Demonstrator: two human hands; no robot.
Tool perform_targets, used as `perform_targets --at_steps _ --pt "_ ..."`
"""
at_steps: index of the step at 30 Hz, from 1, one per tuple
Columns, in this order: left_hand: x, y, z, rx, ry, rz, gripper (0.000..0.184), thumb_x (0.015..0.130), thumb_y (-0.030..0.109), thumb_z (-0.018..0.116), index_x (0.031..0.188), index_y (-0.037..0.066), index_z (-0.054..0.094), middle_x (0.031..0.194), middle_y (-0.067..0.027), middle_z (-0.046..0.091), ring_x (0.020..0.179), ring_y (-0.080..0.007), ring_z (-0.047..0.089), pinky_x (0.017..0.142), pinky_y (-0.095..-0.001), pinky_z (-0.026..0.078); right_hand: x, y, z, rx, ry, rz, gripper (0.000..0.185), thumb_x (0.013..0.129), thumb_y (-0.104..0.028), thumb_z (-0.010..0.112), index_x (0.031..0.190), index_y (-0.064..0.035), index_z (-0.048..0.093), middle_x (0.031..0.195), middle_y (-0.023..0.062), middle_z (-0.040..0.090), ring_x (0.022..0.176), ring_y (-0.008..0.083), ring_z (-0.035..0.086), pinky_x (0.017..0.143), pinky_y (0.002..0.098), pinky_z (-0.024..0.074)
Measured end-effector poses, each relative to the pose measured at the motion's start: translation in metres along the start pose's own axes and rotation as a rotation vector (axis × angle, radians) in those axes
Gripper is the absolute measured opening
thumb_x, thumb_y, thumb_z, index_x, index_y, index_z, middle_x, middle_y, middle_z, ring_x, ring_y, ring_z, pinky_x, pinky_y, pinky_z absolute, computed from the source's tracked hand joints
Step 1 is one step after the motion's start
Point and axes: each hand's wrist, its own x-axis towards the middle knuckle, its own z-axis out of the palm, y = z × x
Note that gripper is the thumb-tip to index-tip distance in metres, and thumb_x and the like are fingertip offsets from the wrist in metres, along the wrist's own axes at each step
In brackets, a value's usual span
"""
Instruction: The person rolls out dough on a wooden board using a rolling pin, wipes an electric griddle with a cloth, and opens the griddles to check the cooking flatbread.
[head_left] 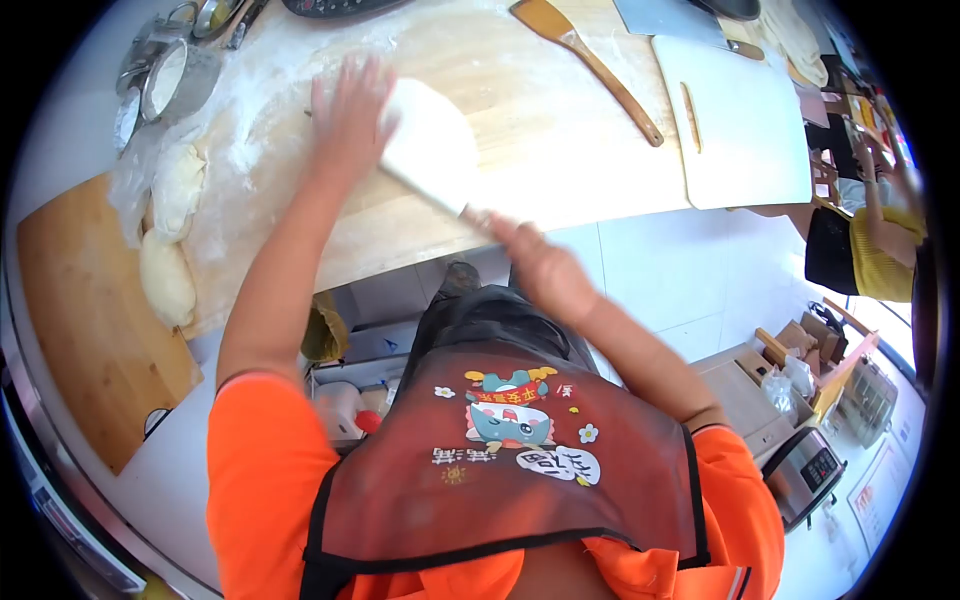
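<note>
A round sheet of white dough (432, 130) lies on the floured wooden board. Across its near edge runs a pale rolling pin (425, 188), slanting down toward me. My right hand (548, 268) is closed around the pin's near handle. My left hand (352, 118), blurred by motion, has its fingers stretched out and spread at the dough's left side. It covers the far part of the pin, and its palm appears to rest there. The contact under the palm is hidden.
Dough pieces (177, 195) lie at the board's left edge, below a metal container of flour (168, 80). A wooden spatula (600, 72) and a white cutting board (745, 130) lie to the right. Another person (880, 240) is at far right.
</note>
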Motion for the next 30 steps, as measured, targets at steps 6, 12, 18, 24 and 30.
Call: perform_targets --at_steps 6,12,18,24,30 --pt "-0.098 0.082 -0.038 -0.436 -0.211 0.131 0.074 0.089 0.028 0.067 0.157 0.011 0.041 0.168 -0.0173 0.029 0.157 -0.0369 0.023 0.124 -0.0639 0.013 -0.051 -0.016 0.029 0.287 -0.158 0.188 0.069 0.094 0.001 0.054 0.159 -0.0096 0.034 0.114 0.0221 0.061 0.098 0.0419 0.066 0.08 0.0482 0.0557" --pt "0.122 0.207 -0.009 -0.345 0.358 0.295 0.062 0.102 0.046 0.055 0.158 0.023 0.041 0.168 -0.0059 0.032 0.156 -0.0265 0.028 0.124 -0.0603 0.016 -0.071 0.021 -0.026 0.054 0.084 0.381 0.064 0.097 0.009 0.043 0.158 -0.0111 0.04 0.104 0.0159 0.064 0.094 0.0337 0.067 0.084 0.0419 0.0556" --pt "0.009 0.108 -0.018 -0.281 -0.088 0.188 0.067 0.099 0.051 0.056 0.157 0.019 0.043 0.168 -0.0057 0.033 0.157 -0.0252 0.024 0.123 -0.0655 0.014 -0.068 -0.014 0.038 0.164 0.116 0.288 0.072 0.095 0.007 0.051 0.161 -0.016 0.036 0.107 0.0173 0.061 0.098 0.0356 0.064 0.09 0.0404 0.053" --pt "-0.145 -0.019 -0.056 -0.115 -0.22 -0.04 0.075 0.094 0.033 0.07 0.16 0.018 0.037 0.172 -0.0068 0.024 0.159 -0.0299 0.02 0.123 -0.0674 0.008 -0.015 -0.059 0.083 0.602 0.065 0.168 0.065 0.098 -0.002 0.056 0.159 -0.0118 0.034 0.118 0.0252 0.056 0.108 0.0462 0.06 0.093 0.0497 0.0503" --pt "-0.038 -0.002 -0.03 -0.293 0.202 0.062 0.067 0.102 0.036 0.059 0.162 0.018 0.034 0.17 -0.0081 0.029 0.158 -0.0273 0.023 0.125 -0.0629 0.01 -0.017 -0.004 0.009 -0.118 0.246 0.026 0.07 0.086 0.006 0.056 0.151 -0.0189 0.05 0.11 0.0129 0.063 0.092 0.0347 0.066 0.074 0.0435 0.0566"
